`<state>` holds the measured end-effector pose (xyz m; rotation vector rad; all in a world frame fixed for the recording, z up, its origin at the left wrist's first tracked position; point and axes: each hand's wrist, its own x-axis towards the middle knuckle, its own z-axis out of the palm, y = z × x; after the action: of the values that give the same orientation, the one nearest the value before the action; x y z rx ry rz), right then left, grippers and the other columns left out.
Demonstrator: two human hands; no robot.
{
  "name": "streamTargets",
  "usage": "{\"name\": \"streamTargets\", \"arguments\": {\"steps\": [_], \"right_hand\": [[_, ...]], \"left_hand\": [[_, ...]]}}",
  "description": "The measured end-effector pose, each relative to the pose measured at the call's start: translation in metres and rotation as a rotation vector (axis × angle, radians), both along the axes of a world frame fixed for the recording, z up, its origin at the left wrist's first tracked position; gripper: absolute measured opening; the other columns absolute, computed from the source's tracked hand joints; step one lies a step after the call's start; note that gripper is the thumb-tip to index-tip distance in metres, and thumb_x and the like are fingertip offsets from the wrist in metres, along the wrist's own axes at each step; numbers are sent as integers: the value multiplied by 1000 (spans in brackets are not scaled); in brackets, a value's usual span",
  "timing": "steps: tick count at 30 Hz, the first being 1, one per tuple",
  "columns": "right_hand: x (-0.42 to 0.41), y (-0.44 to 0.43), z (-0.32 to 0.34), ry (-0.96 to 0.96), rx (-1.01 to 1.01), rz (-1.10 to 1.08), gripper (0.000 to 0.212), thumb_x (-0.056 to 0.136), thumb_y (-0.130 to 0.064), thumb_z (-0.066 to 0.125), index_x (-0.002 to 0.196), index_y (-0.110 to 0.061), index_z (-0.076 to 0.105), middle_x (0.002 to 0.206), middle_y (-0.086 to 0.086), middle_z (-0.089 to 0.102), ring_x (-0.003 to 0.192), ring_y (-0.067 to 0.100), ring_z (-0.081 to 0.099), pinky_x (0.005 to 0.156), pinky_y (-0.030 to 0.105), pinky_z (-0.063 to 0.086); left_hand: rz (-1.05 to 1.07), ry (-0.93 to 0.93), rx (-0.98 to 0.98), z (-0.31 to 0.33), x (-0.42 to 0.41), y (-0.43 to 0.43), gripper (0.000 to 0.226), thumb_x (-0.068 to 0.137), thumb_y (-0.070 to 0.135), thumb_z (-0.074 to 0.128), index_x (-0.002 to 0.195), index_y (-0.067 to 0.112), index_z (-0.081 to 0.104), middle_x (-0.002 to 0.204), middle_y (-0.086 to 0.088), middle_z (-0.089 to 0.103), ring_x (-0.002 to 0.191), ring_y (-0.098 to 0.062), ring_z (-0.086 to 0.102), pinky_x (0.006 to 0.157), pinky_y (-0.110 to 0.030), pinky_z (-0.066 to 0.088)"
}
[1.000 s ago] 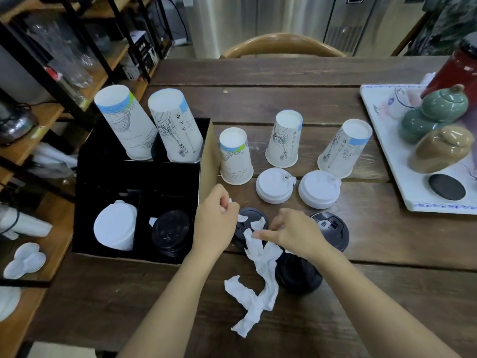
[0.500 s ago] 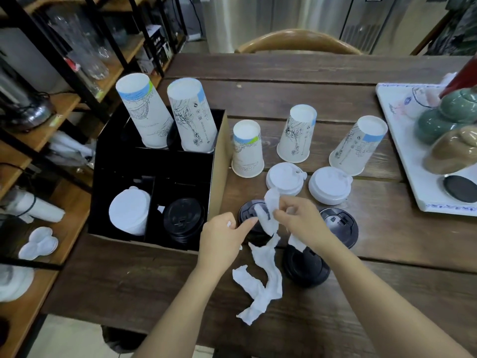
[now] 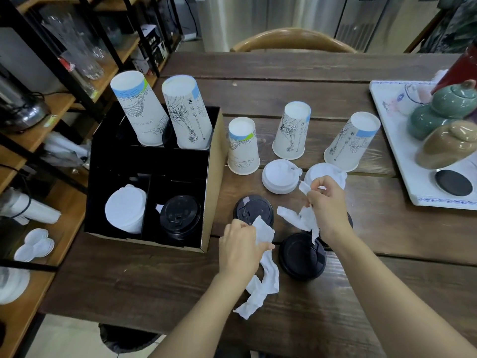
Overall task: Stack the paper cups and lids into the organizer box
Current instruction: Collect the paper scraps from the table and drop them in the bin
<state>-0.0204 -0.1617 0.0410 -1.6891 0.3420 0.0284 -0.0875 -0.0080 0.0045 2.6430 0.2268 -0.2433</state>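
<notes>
A black organizer box (image 3: 210, 177) stands at the table's left edge. Two tall stacks of upside-down paper cups (image 3: 140, 112) fill its rear compartments; white lids (image 3: 125, 209) and black lids (image 3: 179, 217) fill its front ones. To the right of the box, three inverted cups (image 3: 242, 148) stand on the table, with two white lids (image 3: 280, 177) in front of them and black lids (image 3: 254, 209) nearer me. My left hand (image 3: 240, 246) grips one torn piece of white tissue paper (image 3: 265, 275). My right hand (image 3: 326, 205) grips another torn piece (image 3: 294, 218) above the black lids.
A white tray (image 3: 402, 166) with green and tan lidded ceramic pots and a black coaster lies at the right edge. Shelves with glassware and white dishes (image 3: 33, 244) stand left of the table. A wooden chair back (image 3: 291, 42) is at the far side.
The tissue strip has torn into two pieces; my hands have pulled apart, the left toward me and the right away to the right.
</notes>
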Motion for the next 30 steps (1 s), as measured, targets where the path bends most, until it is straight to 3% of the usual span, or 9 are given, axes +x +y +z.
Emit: {"name": "streamTargets", "arguments": {"steps": [3,6,10,12,16,18,24,27,30], "right_hand": [[-5,-2,-1,21,46,21,28,78,7,43,66,-18,44,56,4,45,48,7,42,52,24,30],[-9,-5,-2,-56,60,95,24,72,-7,46,54,-21,51,56,0,48,48,2,43,51,17,36],[-9,-10,-8,-7,19,203,47,82,-17,60,37,-20,46,44,-8,44,47,18,43,45,23,37],[-10,-7,-8,38,-6,325,46,77,-31,69,42,-14,45,48,3,36,44,18,37,42,23,33],[-21,20,-5,85,-478,799,59,57,-60,73,52,-18,31,53,-6,31,50,13,30,49,26,23],[-33,39,-8,16,-777,1099,57,58,-65,71,59,-17,40,59,-4,41,58,16,41,52,29,27],[-61,69,-38,-79,-1323,1486,60,67,-59,69,100,-10,58,103,8,58,100,26,47,86,33,31],[-64,72,-42,-99,-1271,1522,21,82,-32,61,84,-12,52,90,11,60,83,27,49,72,32,30],[-59,68,-38,-94,-987,1389,31,85,-25,53,61,-16,37,76,7,48,71,22,43,65,26,31]], "left_hand": [[-9,-47,33,-5,-2,-5,30,89,22,57,65,11,43,83,-7,56,76,-21,52,66,-29,37],[107,-143,-247,5,0,-6,41,85,0,46,53,14,24,64,1,34,55,-13,30,52,-26,25],[325,-394,-465,47,11,11,39,79,-1,49,54,18,26,62,3,32,56,-16,33,56,-37,38],[377,-583,-484,72,16,25,39,76,-3,49,54,19,27,62,5,31,52,-8,31,54,-24,36],[441,-794,-490,103,21,48,39,77,0,49,55,23,27,69,8,32,58,0,38,62,-11,39],[485,-769,-497,105,23,54,40,83,0,47,58,24,29,76,10,35,65,-3,41,70,-26,46],[534,-610,-580,91,7,52,31,87,1,37,70,27,38,81,15,52,69,2,51,59,-16,40],[545,-570,-626,85,3,51,29,89,4,39,72,27,38,72,8,44,55,11,46,47,-6,35],[516,-508,-694,80,2,50,21,88,11,44,81,31,42,81,10,47,61,17,47,50,-2,36]]}}
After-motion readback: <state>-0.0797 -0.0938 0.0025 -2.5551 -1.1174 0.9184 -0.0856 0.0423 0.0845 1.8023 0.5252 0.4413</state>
